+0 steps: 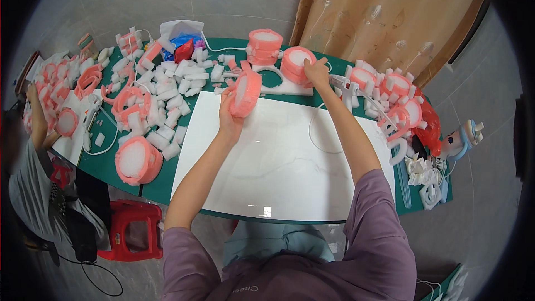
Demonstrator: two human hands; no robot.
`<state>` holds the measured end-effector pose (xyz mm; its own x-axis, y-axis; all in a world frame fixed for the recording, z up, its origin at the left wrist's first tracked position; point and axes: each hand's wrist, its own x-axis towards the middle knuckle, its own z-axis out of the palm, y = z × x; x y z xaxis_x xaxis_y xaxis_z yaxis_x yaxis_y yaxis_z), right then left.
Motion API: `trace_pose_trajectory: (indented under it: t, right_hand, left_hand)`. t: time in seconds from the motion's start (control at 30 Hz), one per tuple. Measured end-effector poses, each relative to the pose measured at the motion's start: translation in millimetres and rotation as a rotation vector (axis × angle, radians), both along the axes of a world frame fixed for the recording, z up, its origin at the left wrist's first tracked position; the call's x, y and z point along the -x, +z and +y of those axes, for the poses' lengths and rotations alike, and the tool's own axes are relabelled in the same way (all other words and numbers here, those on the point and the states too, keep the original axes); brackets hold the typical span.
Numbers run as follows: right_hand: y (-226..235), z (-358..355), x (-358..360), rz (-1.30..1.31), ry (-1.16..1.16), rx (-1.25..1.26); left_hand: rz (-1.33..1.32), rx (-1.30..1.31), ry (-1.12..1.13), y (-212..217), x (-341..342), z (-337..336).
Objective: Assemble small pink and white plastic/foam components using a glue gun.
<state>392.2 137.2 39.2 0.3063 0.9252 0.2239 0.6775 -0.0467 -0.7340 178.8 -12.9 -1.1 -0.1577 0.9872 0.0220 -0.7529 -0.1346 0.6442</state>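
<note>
A: What do the hands hold?
B: Left hand [227, 102] grips one pink foam ring [245, 93], frame centre; right hand [316, 72] rests on a second ring [296, 64], upper centre
A: Packages?
B: One blue bag [183, 42], upper left

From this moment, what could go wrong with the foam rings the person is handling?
1. The left hand holds a pink foam ring up on edge above the white board; a loose grip might drop it.
2. The right hand reaches to a stack of rings beside the table's far edge; a push may topple it.
3. The glue gun lies close to the right forearm, whose sweep may knock it.
</note>
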Motion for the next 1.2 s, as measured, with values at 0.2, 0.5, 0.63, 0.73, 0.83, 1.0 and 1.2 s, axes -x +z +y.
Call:
trace_pose_trajectory:
  t: [0.2,0.5,0.63,0.73,0.83,1.0,1.2]
  right_hand:
    - [14.8,-17.8,8.4,0.202,0.053,0.149]
    - [2.1,-68.4,-8.5,0.085,0.263,-0.002]
    - [-25.2,-132.8,-46.4,0.018,0.375,-0.24]
    - [-33.7,-157.9,-82.8,0.015,0.223,-0.292]
    - [-44.9,-149.4,-122.2,-0.098,0.071,-0.423]
    - [-33.4,-135.3,-125.7,0.02,0.051,-0.182]
    - [-40.9,-104.0,-122.0,-0.129,0.029,-0.167]
  left_hand:
    - [-0.009,-0.001,0.003,-1.0,-0.5,-0.1]
    - [0.003,-0.042,0.008,2.0,-0.9,-2.6]
    - [0.026,-0.086,0.011,0.6,2.2,-2.4]
    - [0.064,-0.096,-0.061,7.7,-0.8,-6.9]
    - [0.125,-0.168,-0.129,14.1,-3.6,-9.8]
    - [0.358,-0.269,-0.068,11.0,-10.2,-13.1]
    - [0.515,-0.345,-0.103,22.5,-18.8,-24.3]
